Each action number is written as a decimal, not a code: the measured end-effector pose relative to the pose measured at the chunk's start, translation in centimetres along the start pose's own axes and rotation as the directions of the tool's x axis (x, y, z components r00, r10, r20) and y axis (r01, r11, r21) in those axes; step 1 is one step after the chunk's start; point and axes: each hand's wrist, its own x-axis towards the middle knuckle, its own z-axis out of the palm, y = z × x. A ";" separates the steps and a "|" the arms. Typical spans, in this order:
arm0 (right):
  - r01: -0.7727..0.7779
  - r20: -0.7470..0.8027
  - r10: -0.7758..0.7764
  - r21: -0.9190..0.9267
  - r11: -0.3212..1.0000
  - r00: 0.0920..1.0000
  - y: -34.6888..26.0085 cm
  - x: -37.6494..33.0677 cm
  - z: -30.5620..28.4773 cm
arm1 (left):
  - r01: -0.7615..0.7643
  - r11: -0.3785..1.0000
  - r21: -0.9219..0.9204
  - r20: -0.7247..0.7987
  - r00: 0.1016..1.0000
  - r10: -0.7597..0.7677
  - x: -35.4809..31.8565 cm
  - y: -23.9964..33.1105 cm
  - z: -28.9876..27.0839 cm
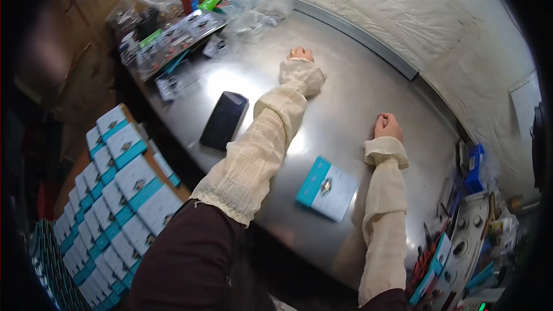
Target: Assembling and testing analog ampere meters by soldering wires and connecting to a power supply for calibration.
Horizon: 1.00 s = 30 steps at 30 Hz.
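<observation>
Both my arms stretch over a shiny metal table (345, 98) in loose cream sleeve covers. Far out near the table's back, my left hand (301, 54) rests with its fingers curled in. My right hand (389, 126) is closed in a fist farther right and nearer to me. What either hand holds, if anything, is hidden. Between my forearms lies a flat white and teal box (328, 188) with a small picture on it, nearest to my right forearm and touched by neither hand. Left of my left forearm is a dark phone-like slab (224, 121).
Many white and teal boxes (124, 187) are stacked at the lower left. A cluttered tray (173, 40) and clear plastic bags (259, 3) crowd the back left. At right are a knobbed metal panel (464, 236), red cables (425, 259) and a blue box (474, 168). A metal rail (363, 40) edges the back.
</observation>
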 end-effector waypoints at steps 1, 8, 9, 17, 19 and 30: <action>-0.063 -0.009 0.062 -0.042 0.997 0.998 -0.8 1.1 0.6 | -0.013 1.000 0.011 -0.055 0.998 0.014 2.8 0.1 0.9; -0.128 0.055 0.120 0.164 0.978 0.991 -1.7 0.4 0.3 | 0.005 0.994 -0.108 -0.262 0.964 -0.034 20.4 -3.0 9.4; -0.107 0.051 0.100 0.169 0.980 0.994 -1.7 0.3 0.3 | 0.009 0.993 -0.118 -0.277 0.960 -0.042 22.4 -3.8 10.4; -0.288 0.089 0.275 0.206 0.935 0.957 -3.8 2.4 0.0 | 0.005 0.998 -0.067 -0.397 0.917 -0.031 33.4 -9.1 14.2; -0.273 0.089 0.260 0.219 0.937 0.962 -3.9 2.7 -0.1 | 0.039 0.998 -0.049 -0.410 0.910 -0.055 36.0 -10.8 15.2; -0.323 0.116 0.304 0.225 0.919 0.946 -3.5 2.3 0.1 | 0.144 0.824 -0.548 -0.012 0.983 -0.180 42.0 -16.9 16.0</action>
